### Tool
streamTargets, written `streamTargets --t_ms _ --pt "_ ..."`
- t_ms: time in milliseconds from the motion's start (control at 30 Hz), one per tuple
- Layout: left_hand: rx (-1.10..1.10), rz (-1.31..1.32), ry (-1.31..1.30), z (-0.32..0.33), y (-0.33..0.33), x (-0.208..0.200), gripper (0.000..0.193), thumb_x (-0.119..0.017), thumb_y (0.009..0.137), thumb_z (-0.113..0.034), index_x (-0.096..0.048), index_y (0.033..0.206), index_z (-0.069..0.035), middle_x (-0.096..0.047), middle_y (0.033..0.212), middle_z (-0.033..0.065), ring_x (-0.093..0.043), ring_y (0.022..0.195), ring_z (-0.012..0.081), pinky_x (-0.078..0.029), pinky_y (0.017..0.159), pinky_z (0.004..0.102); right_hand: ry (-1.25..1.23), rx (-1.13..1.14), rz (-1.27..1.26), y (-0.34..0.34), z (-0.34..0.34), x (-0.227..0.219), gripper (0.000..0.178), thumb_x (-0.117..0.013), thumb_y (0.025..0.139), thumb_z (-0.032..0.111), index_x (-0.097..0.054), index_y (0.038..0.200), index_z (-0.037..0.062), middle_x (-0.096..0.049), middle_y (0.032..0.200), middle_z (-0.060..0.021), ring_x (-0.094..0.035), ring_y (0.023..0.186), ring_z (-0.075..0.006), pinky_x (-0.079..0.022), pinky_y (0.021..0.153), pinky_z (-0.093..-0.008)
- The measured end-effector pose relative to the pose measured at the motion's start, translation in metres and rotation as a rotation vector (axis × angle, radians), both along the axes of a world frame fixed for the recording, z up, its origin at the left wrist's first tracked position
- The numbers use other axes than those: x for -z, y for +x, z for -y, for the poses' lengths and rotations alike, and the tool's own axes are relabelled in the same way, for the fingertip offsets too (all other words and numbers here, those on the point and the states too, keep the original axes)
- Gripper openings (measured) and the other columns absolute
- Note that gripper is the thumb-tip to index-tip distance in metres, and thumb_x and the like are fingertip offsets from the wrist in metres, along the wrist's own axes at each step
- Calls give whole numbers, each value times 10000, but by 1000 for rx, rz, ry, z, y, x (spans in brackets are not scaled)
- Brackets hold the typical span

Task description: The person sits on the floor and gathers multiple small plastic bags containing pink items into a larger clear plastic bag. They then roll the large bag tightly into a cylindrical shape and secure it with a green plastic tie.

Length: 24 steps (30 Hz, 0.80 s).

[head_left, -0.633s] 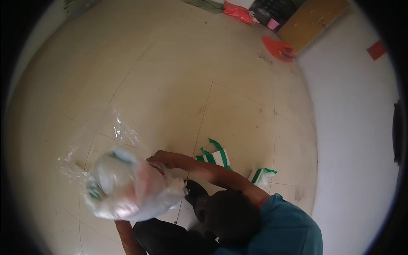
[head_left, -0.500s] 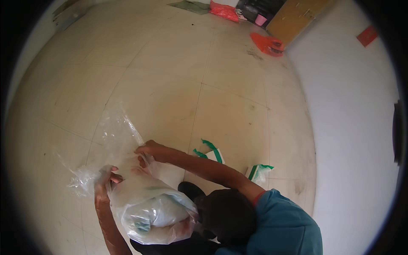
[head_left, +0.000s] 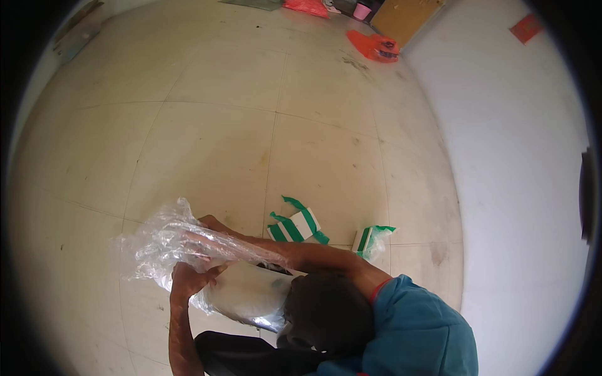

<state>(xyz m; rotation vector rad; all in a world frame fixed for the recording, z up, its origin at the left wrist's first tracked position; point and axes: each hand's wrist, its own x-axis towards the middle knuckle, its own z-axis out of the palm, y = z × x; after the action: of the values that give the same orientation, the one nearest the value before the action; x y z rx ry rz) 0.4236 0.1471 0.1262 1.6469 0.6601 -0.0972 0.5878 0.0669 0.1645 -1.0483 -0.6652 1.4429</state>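
Our left hand gripped the bag just beyond our black trousers; our right hand, behind film, held we could not tell what. The loose film, spread moments earlier, had bunched, suggesting slack brought under control.

On the beige tiled floor lie a green-banded box, a white-and-green packet and an orange-red plastic bag.
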Motion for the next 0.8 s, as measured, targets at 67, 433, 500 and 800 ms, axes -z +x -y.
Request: streamTargets --t_ms 67,433,500,800 --pt "-74 176 -179 -1 -11 46 383 -784 663 41 -610 1000 -13 -673 891 79 -656 783 157 -535 632 310 88 -54 186 3 8 2 232 -636 946 276 -641 1006 52 -600 798 -23 -551 679 -89 -462 635 -297" --pt "29 202 755 30 -35 52 157 -665 776 -122 -615 917 -73 -647 928 92 -640 845 212 -533 724 403 1035 -373 1295 -75 -19 -22 328 -702 851 250 -633 1045 -5 -602 968 -94 -564 988 -195 -475 851 -378" --pt "7 198 782 30 -40 45 124 -640 794 -142 -611 897 -78 -641 915 99 -637 833 222 -531 718 413 1034 -543 1194 -94 -18 -71 513 -716 759 174 -584 1221 -6 -610 1144 -150 -553 1129 -304 -471 938 -412" --pt "142 307 1601 24 -29 48 163 -530 875 -236 -594 808 -102 -614 854 129 -622 778 268 -524 690 458 348 -403 112 23 -100 -93 853 -784 748 436 -448 1398 -2 -523 1385 -158 -527 1259 -269 -465 1025 -403"
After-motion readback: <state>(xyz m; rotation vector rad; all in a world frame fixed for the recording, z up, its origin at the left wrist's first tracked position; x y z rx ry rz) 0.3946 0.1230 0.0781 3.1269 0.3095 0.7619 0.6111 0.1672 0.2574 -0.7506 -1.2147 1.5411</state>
